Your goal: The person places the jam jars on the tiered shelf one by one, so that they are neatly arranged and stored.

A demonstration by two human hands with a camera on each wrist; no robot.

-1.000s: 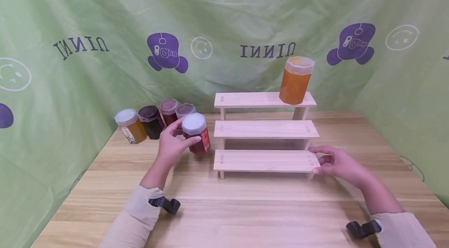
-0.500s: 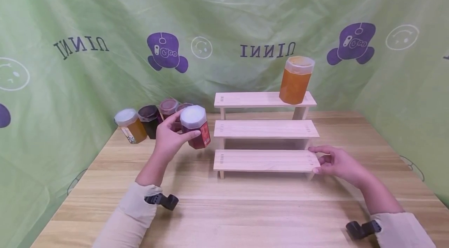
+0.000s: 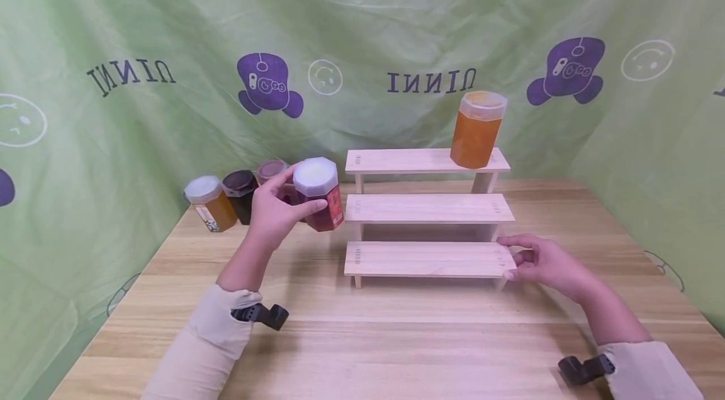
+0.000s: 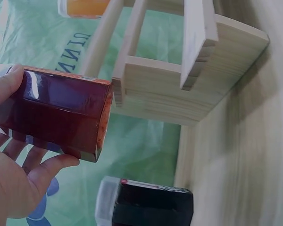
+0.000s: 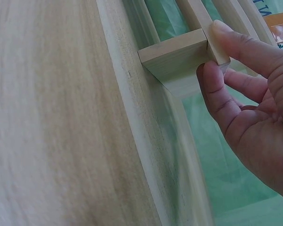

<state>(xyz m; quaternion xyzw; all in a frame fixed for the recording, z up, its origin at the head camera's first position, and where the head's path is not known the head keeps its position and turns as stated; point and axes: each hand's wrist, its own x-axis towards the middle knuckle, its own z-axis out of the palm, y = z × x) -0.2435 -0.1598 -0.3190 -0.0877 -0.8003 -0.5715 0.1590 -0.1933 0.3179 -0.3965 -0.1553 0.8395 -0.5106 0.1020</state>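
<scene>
My left hand [image 3: 275,214] grips a dark red jar [image 3: 321,212] with a white lid and a red label, held upright off the table just left of the wooden step rack [image 3: 425,208]. In the left wrist view, thumb and fingers wrap the lid end of the dark red jar [image 4: 56,110]. At the rack's lower right corner, my right hand [image 3: 546,268] pinches the end of the bottom board. The right wrist view shows thumb and fingertips on both faces of that board [image 5: 213,47]. An orange jar [image 3: 477,136] stands on the top step, toward its right end.
Behind my left hand stand an amber jar [image 3: 212,205], a near-black jar [image 3: 242,192] and a reddish jar [image 3: 272,170], the last partly hidden. A green printed cloth [image 3: 362,29] hangs behind the wooden table [image 3: 419,337].
The dark red jar has risen off the table in my left hand, moving up and slightly away. It now covers another jar behind it. My right hand keeps its place on the rack.
</scene>
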